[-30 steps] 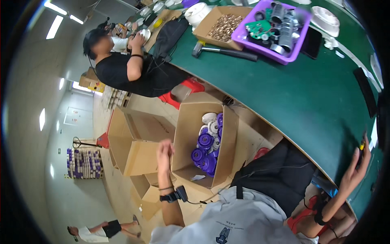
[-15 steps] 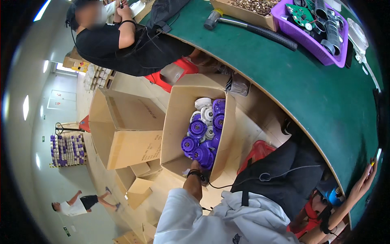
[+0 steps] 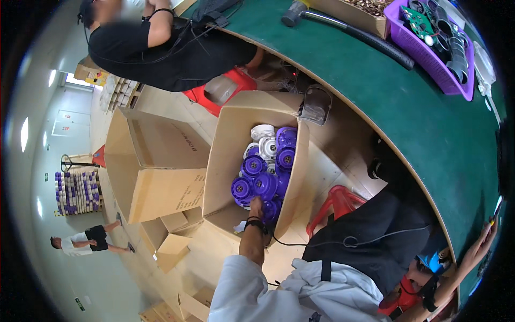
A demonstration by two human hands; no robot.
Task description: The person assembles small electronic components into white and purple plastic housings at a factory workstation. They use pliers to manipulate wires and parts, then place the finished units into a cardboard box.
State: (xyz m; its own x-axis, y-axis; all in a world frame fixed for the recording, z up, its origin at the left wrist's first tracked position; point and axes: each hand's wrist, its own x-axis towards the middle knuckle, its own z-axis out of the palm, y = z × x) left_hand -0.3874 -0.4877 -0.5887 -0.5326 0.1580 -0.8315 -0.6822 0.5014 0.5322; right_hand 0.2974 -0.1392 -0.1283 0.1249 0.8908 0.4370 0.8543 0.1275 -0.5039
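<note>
My left hand reaches into an open cardboard box and grips the near edge of a purple round plastic part. More purple parts and several white round ones lie piled around it. My fingers are partly hidden behind the wrist. Far to the right, my right hand rests at the green table, closed on a slim tool with a yellow section. Most of that tool is lost at the dark rim of the view.
On the table lie a hammer, a purple basket of electronic parts and a carton of small metal pieces. Another open box stands left. A person in black sits beyond; another person walks at far left.
My left hand has moved the purple part farther into the box, uncovering another purple part nearer me. The whole view has shifted slightly. My right hand stays at the table's right end.
</note>
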